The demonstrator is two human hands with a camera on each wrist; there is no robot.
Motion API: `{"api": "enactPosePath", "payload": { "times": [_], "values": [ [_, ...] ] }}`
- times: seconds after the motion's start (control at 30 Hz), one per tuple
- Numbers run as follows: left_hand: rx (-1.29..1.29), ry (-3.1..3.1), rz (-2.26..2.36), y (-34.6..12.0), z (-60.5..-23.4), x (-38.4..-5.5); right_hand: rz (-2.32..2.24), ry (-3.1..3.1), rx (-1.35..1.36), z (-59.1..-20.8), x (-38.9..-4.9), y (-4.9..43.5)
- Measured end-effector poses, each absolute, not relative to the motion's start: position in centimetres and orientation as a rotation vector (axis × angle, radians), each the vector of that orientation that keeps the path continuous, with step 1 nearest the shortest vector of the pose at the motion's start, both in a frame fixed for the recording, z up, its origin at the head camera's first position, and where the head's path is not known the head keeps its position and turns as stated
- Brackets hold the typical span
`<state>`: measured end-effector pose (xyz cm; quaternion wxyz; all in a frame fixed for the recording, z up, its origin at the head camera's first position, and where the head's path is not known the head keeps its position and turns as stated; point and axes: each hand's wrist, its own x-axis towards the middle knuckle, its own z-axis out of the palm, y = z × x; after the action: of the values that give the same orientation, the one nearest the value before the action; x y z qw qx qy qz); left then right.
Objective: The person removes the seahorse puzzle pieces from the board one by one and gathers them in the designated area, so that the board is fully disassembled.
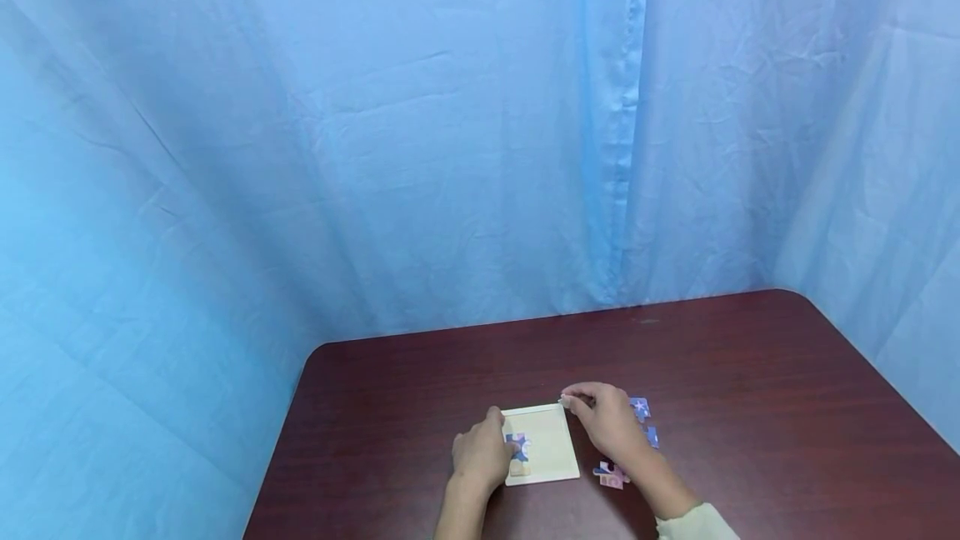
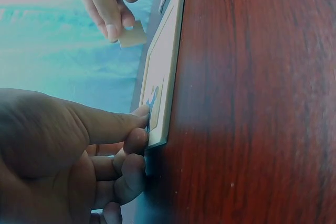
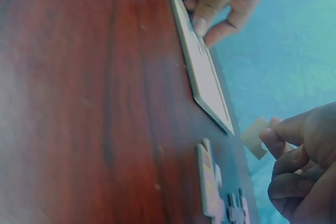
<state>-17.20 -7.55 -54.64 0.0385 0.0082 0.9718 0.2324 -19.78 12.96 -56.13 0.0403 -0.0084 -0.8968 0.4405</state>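
Note:
A shallow, pale square puzzle tray (image 1: 553,444) lies on the table, with a few joined puzzle pieces (image 1: 521,467) along its left side. My left hand (image 1: 480,450) grips the tray's left edge, its thumb on the pieces and its fingers curled at the rim. Between thumb and index finger, my right hand (image 1: 611,423) pinches a small puzzle piece (image 3: 254,138), held just above the tray's far right corner. The plain, pale side of that piece faces the left wrist camera; its printed side is hidden there. The left thumb covers part of the pieces in the tray.
Loose blue and pink puzzle pieces (image 1: 612,480) lie right of the tray, some partly hidden by the right hand and forearm. A blue piece (image 1: 641,407) lies farther back. The dark red-brown table (image 1: 390,423) is bordered by light blue curtains (image 1: 450,148).

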Motion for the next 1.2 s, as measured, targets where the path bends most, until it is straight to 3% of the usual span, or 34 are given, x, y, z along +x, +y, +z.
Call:
{"api": "enactPosePath", "payload": {
  "times": [0.37, 1.2],
  "values": [
    [0.048, 2.988, 0.700, -7.7, -55.0, -17.3, 1.362, -2.714, -0.043, -56.0, -20.3, 15.1],
    [0.047, 3.000, 0.663, -7.6, -54.5, -17.2, 0.835, -2.869, 0.105, -56.0, -20.0, 15.6]
  ]
}}
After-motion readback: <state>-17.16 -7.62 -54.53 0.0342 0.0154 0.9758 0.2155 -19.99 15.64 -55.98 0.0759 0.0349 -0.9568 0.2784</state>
